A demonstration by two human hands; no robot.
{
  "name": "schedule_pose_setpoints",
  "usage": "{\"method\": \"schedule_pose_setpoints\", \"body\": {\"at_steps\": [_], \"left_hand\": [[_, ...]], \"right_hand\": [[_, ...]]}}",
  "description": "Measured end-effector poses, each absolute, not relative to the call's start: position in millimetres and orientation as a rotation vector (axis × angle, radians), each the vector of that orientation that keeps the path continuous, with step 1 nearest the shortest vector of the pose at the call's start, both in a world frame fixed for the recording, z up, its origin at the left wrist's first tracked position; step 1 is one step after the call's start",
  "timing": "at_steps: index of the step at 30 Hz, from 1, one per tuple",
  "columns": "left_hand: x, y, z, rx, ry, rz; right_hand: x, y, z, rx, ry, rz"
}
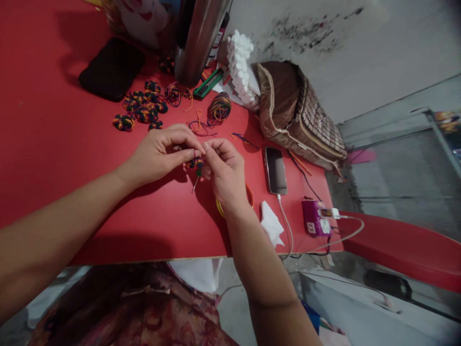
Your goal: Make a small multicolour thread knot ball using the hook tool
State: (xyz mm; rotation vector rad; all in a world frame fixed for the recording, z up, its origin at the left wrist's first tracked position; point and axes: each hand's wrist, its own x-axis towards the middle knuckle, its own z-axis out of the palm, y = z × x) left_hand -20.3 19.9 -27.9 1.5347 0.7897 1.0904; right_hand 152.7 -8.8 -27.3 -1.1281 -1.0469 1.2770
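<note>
My left hand (169, 151) pinches a small crocheted piece (195, 163) of dark, orange and red yarn between thumb and fingers. Close against it, my right hand (225, 168) is closed, its thumb and forefinger meeting at the left fingertips. Below the piece a thin metal crochet hook (195, 183) with a green part points down toward me, beside the curled right fingers that appear to hold it. Any yarn between the fingertips is too fine to make out. Beyond my hands lie several finished crocheted pieces (146, 106) and a ball of multicoloured yarn (219, 106).
A black pouch (112, 69), a metal cylinder (200, 43) and a green cutter (208, 84) lie toward the back. To the right are a brown bag (295, 105), a charging phone (275, 170), white tissue (271, 223) and a purple power box (315, 218). A ring-shaped roll (249, 194) sits under my right wrist.
</note>
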Motion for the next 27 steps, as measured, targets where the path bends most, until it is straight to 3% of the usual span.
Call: {"method": "schedule_pose_setpoints", "body": {"at_steps": [18, 27], "left_hand": [[-18.7, 22.5, -33.5, 1.560, 0.782, 1.259], [-20.5, 20.7, -28.0, 1.364, 0.750, 1.067]], "right_hand": [[156.4, -11.4, -25.8, -1.014, -0.901, 1.681], [158.7, -9.1, -33.3, -0.994, -0.886, 1.687]]}}
